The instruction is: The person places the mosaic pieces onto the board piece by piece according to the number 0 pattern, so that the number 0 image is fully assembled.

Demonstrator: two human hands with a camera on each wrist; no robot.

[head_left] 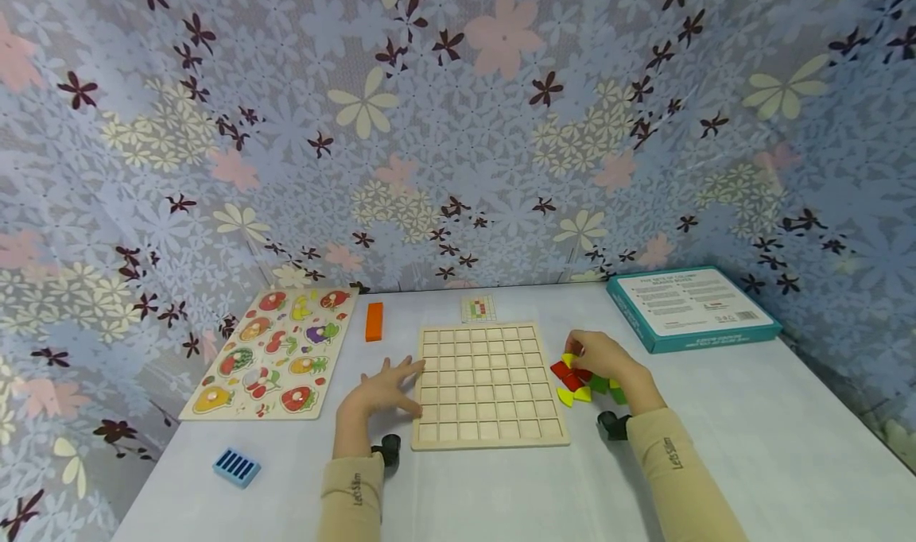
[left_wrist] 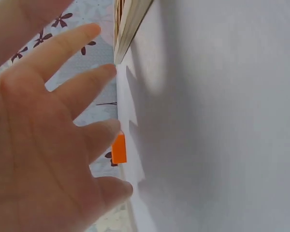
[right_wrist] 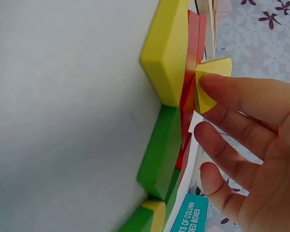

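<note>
A small yellow fan-shaped wooden piece (right_wrist: 211, 82) is touched by the fingertips (right_wrist: 210, 83) of the right hand (head_left: 608, 361), atop the red, yellow and green pile (head_left: 583, 383) just right of the pale gridded wooden board (head_left: 487, 387). The left hand (head_left: 379, 391) is laid flat, fingers spread, against the board's left edge on the white counter (head_left: 751, 447).

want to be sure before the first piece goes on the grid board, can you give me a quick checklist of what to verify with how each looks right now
1. Wooden grid board lies flat with its cells bare: ok.
2. Left hand steadies the board: ok, fingers spread at its left edge.
3. Right hand holds a piece: cannot tell; its fingers touch a yellow piece in the coloured pile, but no firm pinch shows.
4. Pattern card visible beyond the board: ok, though too small to read.
5. Orange block off the board: ok, it lies apart to the left.
</note>
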